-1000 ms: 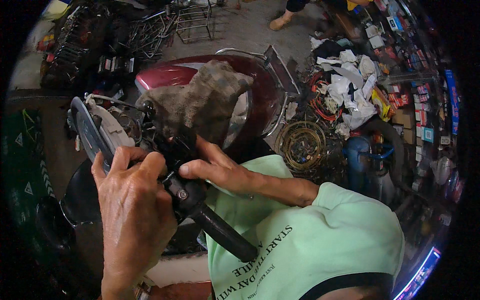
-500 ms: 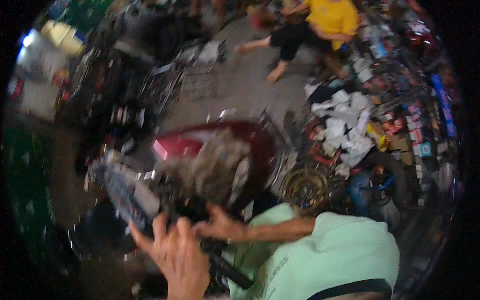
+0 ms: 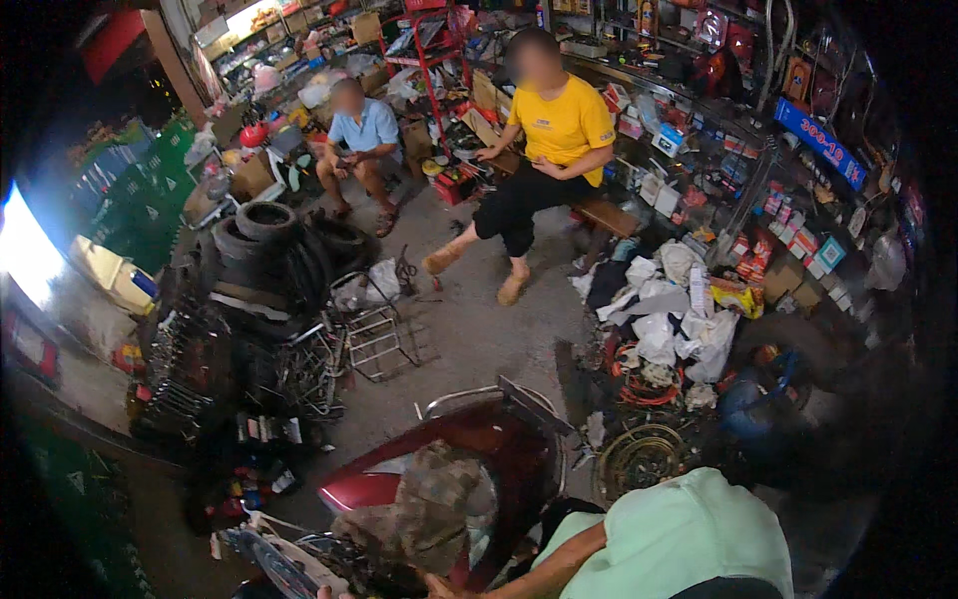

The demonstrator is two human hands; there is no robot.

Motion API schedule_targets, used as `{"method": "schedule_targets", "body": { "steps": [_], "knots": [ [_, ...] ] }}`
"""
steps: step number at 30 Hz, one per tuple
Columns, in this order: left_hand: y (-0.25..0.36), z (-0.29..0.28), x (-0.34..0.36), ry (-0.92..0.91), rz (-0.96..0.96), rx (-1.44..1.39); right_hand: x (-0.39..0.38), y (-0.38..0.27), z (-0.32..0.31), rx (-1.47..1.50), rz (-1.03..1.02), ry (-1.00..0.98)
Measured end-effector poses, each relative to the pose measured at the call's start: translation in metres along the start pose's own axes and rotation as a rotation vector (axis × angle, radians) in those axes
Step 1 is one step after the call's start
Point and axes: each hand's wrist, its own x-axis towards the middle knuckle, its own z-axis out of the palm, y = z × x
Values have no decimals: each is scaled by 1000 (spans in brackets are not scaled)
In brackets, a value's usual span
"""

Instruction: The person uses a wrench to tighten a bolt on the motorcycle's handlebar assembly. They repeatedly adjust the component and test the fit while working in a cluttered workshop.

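Note:
My right forearm, in a light green sleeve, reaches left across the lower edge. My right hand (image 3: 437,586) is cut off there, beside dark mechanical parts (image 3: 364,569) of a dark red motorbike (image 3: 509,444). Its fingers are mostly hidden, so I cannot tell what it grips. Of my left hand (image 3: 324,592) only a sliver of skin shows at the bottom edge. A crumpled brown cloth (image 3: 429,504) is draped over the motorbike. A round wheel-like part (image 3: 274,564) lies at the lower left.
A person in a yellow shirt (image 3: 564,125) sits on a bench; another in light blue (image 3: 364,130) sits farther back. Stacked tyres (image 3: 264,225), a metal rack (image 3: 379,339) and scrap stand left. White rags (image 3: 659,329), a wheel rim (image 3: 639,464) and boxed parts (image 3: 798,240) fill the right.
My view has swung upward, showing more of the room. Both hands have slid to the lower edge; my left hand, with fingers spread before, is now almost out of the picture.

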Motion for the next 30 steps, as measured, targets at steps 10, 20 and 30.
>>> {"method": "schedule_targets", "body": {
  "steps": [10,20,30],
  "knots": [
    [5,3,1,149,15,-119,-9,-24,7,-259,-213,155],
    [10,0,0,16,-63,-155,-3,44,-31,-610,-264,-262],
    [11,15,-6,10,-70,-59,-34,-56,2,-96,96,47]
  ]
}}
